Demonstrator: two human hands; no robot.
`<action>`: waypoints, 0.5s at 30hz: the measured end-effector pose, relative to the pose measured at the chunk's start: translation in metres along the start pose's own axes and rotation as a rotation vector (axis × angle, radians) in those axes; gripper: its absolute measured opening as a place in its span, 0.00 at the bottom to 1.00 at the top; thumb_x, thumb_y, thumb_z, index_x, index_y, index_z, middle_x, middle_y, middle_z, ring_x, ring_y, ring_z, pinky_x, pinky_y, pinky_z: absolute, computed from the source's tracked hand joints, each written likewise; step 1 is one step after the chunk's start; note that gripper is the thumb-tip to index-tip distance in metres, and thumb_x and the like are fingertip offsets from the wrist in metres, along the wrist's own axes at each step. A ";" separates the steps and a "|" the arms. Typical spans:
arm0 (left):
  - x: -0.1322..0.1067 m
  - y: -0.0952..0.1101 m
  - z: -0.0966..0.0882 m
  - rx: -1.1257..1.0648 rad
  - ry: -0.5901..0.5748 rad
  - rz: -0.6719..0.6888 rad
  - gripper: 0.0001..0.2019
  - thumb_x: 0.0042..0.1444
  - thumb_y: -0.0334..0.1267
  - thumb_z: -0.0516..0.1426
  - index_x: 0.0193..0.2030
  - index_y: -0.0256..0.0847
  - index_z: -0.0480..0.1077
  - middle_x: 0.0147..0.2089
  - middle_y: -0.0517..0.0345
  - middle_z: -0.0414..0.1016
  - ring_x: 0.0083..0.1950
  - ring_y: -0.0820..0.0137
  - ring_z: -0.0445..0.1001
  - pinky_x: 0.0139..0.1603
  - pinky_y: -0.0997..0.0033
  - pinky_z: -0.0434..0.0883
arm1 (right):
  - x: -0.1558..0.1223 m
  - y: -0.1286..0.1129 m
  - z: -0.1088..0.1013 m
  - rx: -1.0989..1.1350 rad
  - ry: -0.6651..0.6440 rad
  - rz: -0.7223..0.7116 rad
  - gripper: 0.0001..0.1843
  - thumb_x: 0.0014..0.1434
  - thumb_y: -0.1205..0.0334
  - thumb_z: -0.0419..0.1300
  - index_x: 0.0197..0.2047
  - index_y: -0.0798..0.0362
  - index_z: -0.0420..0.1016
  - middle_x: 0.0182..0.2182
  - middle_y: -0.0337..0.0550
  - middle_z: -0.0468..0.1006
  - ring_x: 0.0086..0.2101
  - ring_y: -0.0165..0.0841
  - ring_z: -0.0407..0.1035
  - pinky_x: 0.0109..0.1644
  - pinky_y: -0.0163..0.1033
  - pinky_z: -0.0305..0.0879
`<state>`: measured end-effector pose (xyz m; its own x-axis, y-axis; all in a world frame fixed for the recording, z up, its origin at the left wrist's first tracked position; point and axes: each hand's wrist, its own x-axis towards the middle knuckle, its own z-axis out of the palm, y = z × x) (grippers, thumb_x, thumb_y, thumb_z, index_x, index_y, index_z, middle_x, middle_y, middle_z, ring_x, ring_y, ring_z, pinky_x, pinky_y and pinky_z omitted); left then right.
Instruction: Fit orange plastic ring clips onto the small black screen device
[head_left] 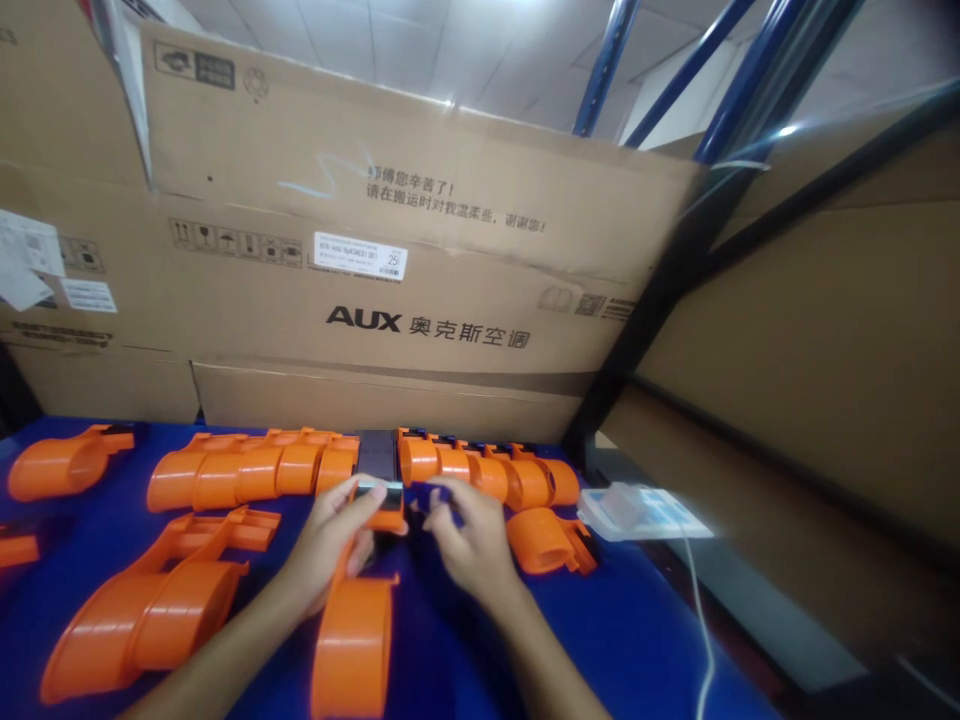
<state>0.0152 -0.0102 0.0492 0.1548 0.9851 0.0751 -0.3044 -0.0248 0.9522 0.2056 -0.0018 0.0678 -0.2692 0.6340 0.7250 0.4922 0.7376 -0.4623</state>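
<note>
My left hand (330, 540) is closed round the far end of an orange plastic housing (352, 640) that lies on the blue table (615, 630), thumb on a small dark-and-grey part at its top. My right hand (465, 535) is beside it, fingers pinched on a small dark piece I cannot make out, close to the housing's end. Both hands sit just in front of a row of several orange housings (255, 470).
More orange housings lie at the left (142, 615), at the far left (60, 465) and to the right of my hands (544, 540). A large AUX cardboard box (390, 270) stands behind the table. A white device (637, 505) with a cable rests at the right edge, by a dark shelf post (652, 310).
</note>
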 end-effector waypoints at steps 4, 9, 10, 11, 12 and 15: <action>0.001 0.006 -0.003 -0.029 0.029 -0.004 0.17 0.55 0.53 0.62 0.38 0.39 0.70 0.20 0.59 0.74 0.12 0.80 0.52 0.15 0.77 0.50 | 0.007 0.013 -0.018 -0.063 0.050 0.156 0.11 0.66 0.64 0.51 0.35 0.53 0.73 0.25 0.39 0.76 0.25 0.32 0.69 0.29 0.34 0.63; 0.004 0.003 -0.004 0.015 0.061 -0.011 0.18 0.55 0.53 0.63 0.40 0.39 0.71 0.22 0.57 0.77 0.12 0.80 0.54 0.15 0.77 0.51 | 0.007 0.020 -0.025 -0.299 -0.201 0.178 0.07 0.55 0.69 0.58 0.26 0.52 0.71 0.26 0.40 0.75 0.29 0.33 0.69 0.30 0.34 0.59; 0.003 0.002 -0.005 0.020 0.060 -0.014 0.18 0.54 0.53 0.63 0.41 0.39 0.71 0.23 0.57 0.77 0.12 0.80 0.54 0.15 0.77 0.51 | 0.005 0.019 -0.024 -0.322 -0.252 0.195 0.07 0.54 0.70 0.58 0.26 0.51 0.71 0.26 0.39 0.76 0.28 0.33 0.68 0.30 0.33 0.58; 0.003 0.001 -0.005 0.022 0.058 -0.015 0.19 0.54 0.53 0.63 0.41 0.39 0.71 0.23 0.56 0.78 0.12 0.80 0.54 0.15 0.77 0.51 | 0.002 0.018 -0.024 -0.340 -0.292 0.212 0.06 0.52 0.71 0.59 0.26 0.51 0.72 0.25 0.39 0.75 0.27 0.33 0.68 0.29 0.33 0.57; 0.003 0.001 -0.005 0.023 0.055 -0.017 0.19 0.54 0.53 0.63 0.42 0.38 0.71 0.23 0.56 0.78 0.12 0.80 0.54 0.15 0.77 0.51 | 0.000 0.017 -0.024 -0.354 -0.319 0.222 0.06 0.51 0.71 0.60 0.27 0.51 0.73 0.24 0.38 0.75 0.26 0.32 0.68 0.27 0.33 0.55; 0.001 0.002 -0.004 0.026 0.046 -0.027 0.20 0.54 0.53 0.63 0.43 0.38 0.71 0.22 0.56 0.78 0.12 0.80 0.53 0.15 0.78 0.51 | -0.005 0.015 -0.025 -0.387 -0.313 0.217 0.08 0.48 0.73 0.62 0.30 0.49 0.75 0.23 0.37 0.74 0.25 0.32 0.67 0.26 0.33 0.51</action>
<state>0.0114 -0.0087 0.0497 0.1196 0.9922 0.0360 -0.2761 -0.0016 0.9611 0.2347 0.0003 0.0705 -0.3317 0.8448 0.4198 0.8169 0.4798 -0.3201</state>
